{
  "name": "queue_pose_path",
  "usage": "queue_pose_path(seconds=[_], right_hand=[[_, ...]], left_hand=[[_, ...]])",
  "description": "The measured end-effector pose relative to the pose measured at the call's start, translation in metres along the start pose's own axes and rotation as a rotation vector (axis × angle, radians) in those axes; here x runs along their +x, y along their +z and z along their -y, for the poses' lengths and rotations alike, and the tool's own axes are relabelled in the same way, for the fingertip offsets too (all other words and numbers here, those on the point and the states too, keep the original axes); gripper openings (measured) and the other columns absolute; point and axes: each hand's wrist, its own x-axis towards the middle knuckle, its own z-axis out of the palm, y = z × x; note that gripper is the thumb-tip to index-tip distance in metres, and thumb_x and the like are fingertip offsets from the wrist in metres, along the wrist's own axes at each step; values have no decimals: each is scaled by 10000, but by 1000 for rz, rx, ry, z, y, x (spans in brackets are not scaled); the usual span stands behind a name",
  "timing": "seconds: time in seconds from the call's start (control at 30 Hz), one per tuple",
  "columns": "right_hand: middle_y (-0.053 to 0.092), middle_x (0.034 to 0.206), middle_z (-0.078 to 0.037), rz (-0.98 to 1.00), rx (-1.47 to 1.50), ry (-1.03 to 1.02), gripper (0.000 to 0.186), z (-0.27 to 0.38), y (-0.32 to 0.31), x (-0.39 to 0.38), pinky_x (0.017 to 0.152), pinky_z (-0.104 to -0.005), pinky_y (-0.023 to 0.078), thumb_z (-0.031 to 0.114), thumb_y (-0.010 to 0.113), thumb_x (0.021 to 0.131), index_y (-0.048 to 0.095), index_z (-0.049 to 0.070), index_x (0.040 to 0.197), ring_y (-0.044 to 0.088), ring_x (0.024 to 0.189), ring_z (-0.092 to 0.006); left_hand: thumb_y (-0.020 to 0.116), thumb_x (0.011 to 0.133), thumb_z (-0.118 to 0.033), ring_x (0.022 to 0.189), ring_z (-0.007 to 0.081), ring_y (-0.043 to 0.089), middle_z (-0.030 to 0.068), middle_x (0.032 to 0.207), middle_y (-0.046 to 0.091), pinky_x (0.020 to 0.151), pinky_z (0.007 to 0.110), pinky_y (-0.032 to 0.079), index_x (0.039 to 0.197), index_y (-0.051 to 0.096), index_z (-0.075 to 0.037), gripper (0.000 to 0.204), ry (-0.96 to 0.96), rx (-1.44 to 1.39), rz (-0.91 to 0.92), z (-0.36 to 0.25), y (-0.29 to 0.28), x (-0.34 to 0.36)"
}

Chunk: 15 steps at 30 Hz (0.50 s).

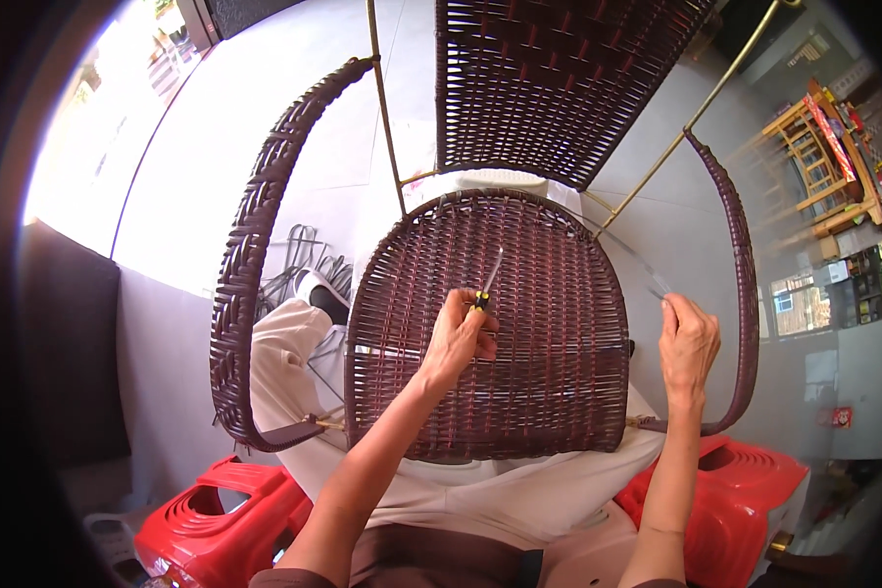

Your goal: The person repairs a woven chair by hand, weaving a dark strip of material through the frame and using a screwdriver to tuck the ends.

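A woven brown wicker chair lies before me, its rounded seat (559,372) over my lap. Above the seat, my left hand (456,338) grips a screwdriver-like tool (481,299) by its black and yellow handle, the thin metal shaft pointing away from me. Off the seat's right side, my right hand (689,343) pinches the end of a thin flat weaving strip (639,259). That strip runs up and left toward the brass-coloured frame tube (647,178) near the seat's far right corner. Whether it is fastened there, I cannot tell.
Wrapped armrests curve along the left (250,235) and right (740,255). The woven backrest (559,78) extends away. Loose strips (299,257) lie near my left shoe (321,292). Red plastic stools stand at left (216,519) and right (745,500). Wooden furniture (823,157) stands far right.
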Motion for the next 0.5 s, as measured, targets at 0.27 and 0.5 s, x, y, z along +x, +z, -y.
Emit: queue_pose_path(seconds=[0.27,0.5], right_hand=[[632,748,-123,54,119,90,77,4,8,0,662,-347,416,65,583,797,610,-4,817,580,666,-287],[585,646,-132,197,487,205,113,24,19,17,516,-295,411,62,579,823,623,-21,885,519,513,-176]], left_hand=[[437,806,-87,455,141,513,90,692,533,382,261,447,1160,335,19,384,48,116,-125,-18,-4,39],[411,809,-96,431,147,521,96,621,542,378,288,425,1134,434,68,364,94,341,-166,-18,-6,56]])
